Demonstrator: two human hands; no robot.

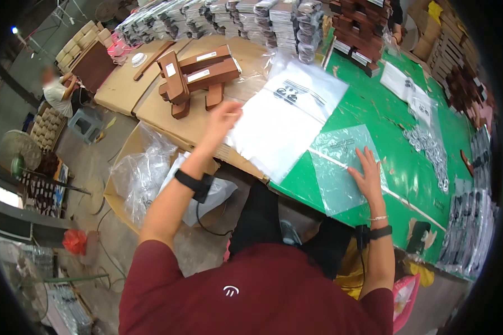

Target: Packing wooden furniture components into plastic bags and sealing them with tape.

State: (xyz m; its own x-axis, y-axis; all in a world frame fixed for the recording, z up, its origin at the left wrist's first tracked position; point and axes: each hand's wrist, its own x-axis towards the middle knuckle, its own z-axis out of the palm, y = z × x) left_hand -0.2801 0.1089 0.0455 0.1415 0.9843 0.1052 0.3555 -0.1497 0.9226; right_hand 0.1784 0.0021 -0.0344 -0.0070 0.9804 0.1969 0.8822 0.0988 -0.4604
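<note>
My right hand (368, 174) rests with fingers spread on a clear plastic bag (341, 156), which lies flat on the green tabletop (383, 120). Over the left edge of a pile of white printed plastic bags (293, 111) is my left hand (224, 120). Its fingers are loosely bent and apart, and I see nothing held in them. Just beyond that hand, brown wooden pieces (198, 75) with white labels lie crossed over one another on the cardboard-covered surface (151, 111).
Wrapped bundles (235, 19) line the table's far side, beside stacked brown pieces (357, 30). Metal rings in a bag (427, 145) lie at right, near more wrapped bundles (469, 229). Below the left edge stands a carton (120, 187) holding crumpled plastic. A person (61, 92) sits at far left.
</note>
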